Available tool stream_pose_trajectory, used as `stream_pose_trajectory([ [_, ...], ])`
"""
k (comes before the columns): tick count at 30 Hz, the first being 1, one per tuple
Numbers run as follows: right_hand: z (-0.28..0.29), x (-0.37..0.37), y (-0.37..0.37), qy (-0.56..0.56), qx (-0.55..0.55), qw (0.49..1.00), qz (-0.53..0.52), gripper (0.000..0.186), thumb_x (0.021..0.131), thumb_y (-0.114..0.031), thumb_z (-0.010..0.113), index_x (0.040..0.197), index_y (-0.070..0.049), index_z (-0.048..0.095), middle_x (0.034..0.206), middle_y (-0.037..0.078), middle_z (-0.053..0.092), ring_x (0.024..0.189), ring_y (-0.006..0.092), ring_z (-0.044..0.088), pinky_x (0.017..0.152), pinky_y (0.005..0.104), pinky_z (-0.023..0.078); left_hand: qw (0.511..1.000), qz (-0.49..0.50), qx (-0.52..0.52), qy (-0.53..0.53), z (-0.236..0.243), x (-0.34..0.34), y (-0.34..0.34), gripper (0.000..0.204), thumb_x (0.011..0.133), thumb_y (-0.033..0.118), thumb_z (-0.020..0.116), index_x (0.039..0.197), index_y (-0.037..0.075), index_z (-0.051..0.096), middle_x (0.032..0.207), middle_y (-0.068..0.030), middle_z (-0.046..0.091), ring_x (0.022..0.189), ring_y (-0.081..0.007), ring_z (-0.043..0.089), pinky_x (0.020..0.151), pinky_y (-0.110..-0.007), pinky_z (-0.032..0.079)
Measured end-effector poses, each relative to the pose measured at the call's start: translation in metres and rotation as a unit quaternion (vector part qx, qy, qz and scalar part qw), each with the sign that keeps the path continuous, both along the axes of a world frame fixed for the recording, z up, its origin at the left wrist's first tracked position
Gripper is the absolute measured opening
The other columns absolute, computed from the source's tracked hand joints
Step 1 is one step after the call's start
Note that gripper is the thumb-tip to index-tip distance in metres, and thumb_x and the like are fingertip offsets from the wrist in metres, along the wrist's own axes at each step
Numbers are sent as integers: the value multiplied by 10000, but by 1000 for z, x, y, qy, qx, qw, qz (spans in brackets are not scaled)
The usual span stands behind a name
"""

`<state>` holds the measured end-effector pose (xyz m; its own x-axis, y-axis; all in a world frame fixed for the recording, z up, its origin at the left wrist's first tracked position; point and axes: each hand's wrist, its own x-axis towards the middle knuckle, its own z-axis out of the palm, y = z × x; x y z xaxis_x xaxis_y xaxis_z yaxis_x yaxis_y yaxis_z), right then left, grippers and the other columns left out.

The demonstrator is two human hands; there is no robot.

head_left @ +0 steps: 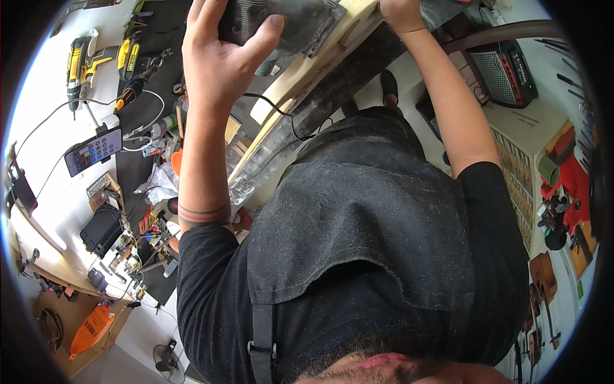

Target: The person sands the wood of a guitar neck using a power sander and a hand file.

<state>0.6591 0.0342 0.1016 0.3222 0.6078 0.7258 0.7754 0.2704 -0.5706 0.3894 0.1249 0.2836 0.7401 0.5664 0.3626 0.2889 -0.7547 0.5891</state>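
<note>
My left hand [220,61] is closed over a dark, dusty hand-held power tool [297,29], its thumb laid along the casing near a ribbed part. Under and beside the tool lies a long pale wooden piece [288,86] with cut-outs along its edge. My right hand [401,14] is at the top edge of the picture, by the far end of the wood; its fingers are cut off from view. A black cord [274,104] curves down past the wood toward my dark apron [358,211].
To the left are a yellow-and-black drill [78,67], a phone [94,151] on a holder, loose cables and a cluttered bench with a black case [102,230]. On the right stand a dark speaker-like box [504,73], a green cup [548,170] and hanging tools.
</note>
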Motion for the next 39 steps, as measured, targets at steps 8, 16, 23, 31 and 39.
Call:
stream_pose_trajectory([
  [8, 2, -1, -8, -92, 47, 994, -44, 237, 1046, -111, 508, 860, 11, 589, 784, 192, 638, 738, 418, 641, 677, 498, 498, 1000, 3, -3, -13, 0, 3, 0, 578, 794, 269, 837, 1284, 6, 680, 1117, -119, 652, 1070, -254, 645, 977, -361, 504],
  [16, 6, -1, -5, -37, 28, 999, -21, 186, 1024, -90, 529, 861, -10, 569, 766, 176, 629, 704, 407, 634, 650, 491, 492, 1000, -10, 19, -18, -3, 2, -4, 571, 799, 264, 847, 1284, 12, 682, 1131, -116, 646, 1072, -247, 642, 977, -353, 499],
  [23, 8, -2, -5, -101, 61, 993, -29, 131, 990, -78, 561, 879, -6, 560, 762, 171, 618, 689, 398, 629, 630, 491, 488, 999, -7, 50, 6, -2, 0, -3, 565, 803, 263, 852, 1281, 17, 681, 1096, -103, 629, 1039, -240, 628, 951, -353, 496],
  [31, 11, -5, -4, -2, 23, 999, -25, 293, 1062, -122, 469, 817, 7, 566, 760, 203, 633, 714, 425, 637, 681, 496, 494, 998, -2, 62, -11, 12, 10, -20, 556, 798, 242, 835, 1281, 15, 681, 1101, -107, 637, 1047, -245, 633, 960, -355, 499],
  [39, 9, -5, -4, 46, 16, 999, -17, 391, 1090, -179, 452, 779, 19, 582, 753, 220, 642, 739, 437, 649, 693, 493, 489, 997, 47, -32, 46, 20, 16, -20, 557, 778, 213, 824, 1280, 18, 683, 1107, -109, 638, 1045, -243, 634, 962, -350, 498],
])
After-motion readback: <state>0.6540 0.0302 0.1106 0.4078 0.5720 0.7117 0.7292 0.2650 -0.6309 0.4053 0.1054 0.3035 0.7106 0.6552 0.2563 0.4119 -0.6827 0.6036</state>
